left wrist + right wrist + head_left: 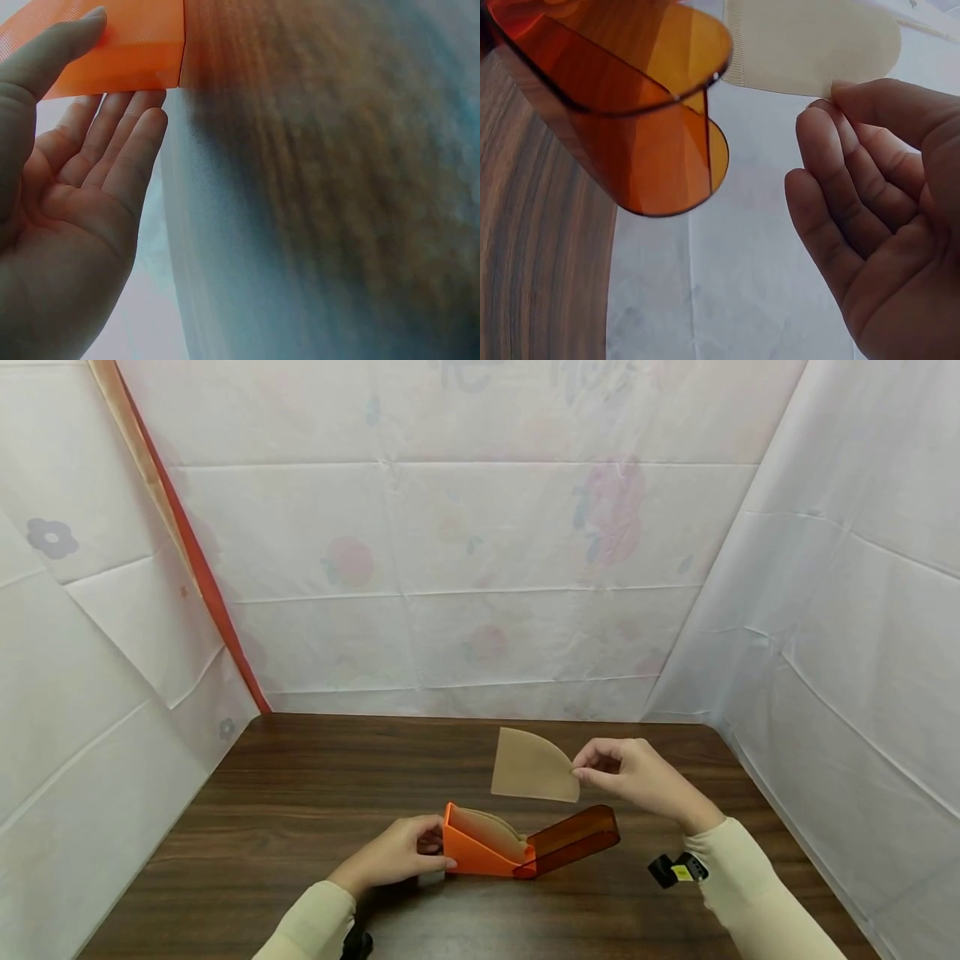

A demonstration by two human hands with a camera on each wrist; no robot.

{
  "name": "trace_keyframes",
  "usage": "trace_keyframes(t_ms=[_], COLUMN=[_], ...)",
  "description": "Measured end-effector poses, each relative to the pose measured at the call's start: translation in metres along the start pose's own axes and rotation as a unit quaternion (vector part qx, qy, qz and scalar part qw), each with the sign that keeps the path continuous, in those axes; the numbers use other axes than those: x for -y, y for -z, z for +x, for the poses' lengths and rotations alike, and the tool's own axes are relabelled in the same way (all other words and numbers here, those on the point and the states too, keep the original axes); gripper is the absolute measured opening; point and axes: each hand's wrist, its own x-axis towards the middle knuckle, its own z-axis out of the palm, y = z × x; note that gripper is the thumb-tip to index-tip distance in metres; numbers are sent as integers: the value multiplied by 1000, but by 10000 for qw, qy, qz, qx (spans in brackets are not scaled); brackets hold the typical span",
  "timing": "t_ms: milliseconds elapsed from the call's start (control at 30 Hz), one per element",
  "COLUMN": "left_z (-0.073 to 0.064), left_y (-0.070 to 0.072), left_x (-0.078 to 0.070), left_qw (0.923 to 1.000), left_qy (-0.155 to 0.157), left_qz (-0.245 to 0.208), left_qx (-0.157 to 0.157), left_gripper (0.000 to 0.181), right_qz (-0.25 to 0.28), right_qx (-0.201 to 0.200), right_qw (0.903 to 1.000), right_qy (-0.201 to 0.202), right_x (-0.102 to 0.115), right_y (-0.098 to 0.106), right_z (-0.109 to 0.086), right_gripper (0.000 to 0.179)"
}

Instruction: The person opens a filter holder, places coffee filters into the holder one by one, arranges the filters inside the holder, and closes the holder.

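My right hand (pixel 639 774) pinches a brown paper coffee filter (pixel 531 767) by its curved edge, thumb against fingertips. The filter is held up above and behind an orange filter holder (pixel 474 850) that stands on the table. More coffee filters (pixel 491 829) sit inside the holder. Its see-through amber lid (pixel 576 837) is swung open to the right, below the right hand. At the holder's left end, my left hand (pixel 399 853) grips it; in the left wrist view the thumb lies on one orange face (pixel 135 45) and the fingertips reach behind it.
The dark wood-grain table (pixel 300 802) spreads around the holder. White printed sheets (pixel 465 543) hang behind and at both sides, with a red strip (pixel 202 560) at the back left corner. A small black device (pixel 678 868) sits at the right wrist.
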Motion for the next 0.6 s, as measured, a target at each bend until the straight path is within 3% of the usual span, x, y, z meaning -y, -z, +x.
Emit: trace_keyframes(t_ms=[600], left_z=[0], left_y=[0], left_x=[1], left_qw=[10000], left_qy=[-2], left_qz=[32], left_qx=[-16], left_gripper=[27], right_qz=[370], right_qx=[450], right_qw=[9977], right_qy=[349], right_x=[10], right_y=[-23], right_z=[0], right_gripper=[4])
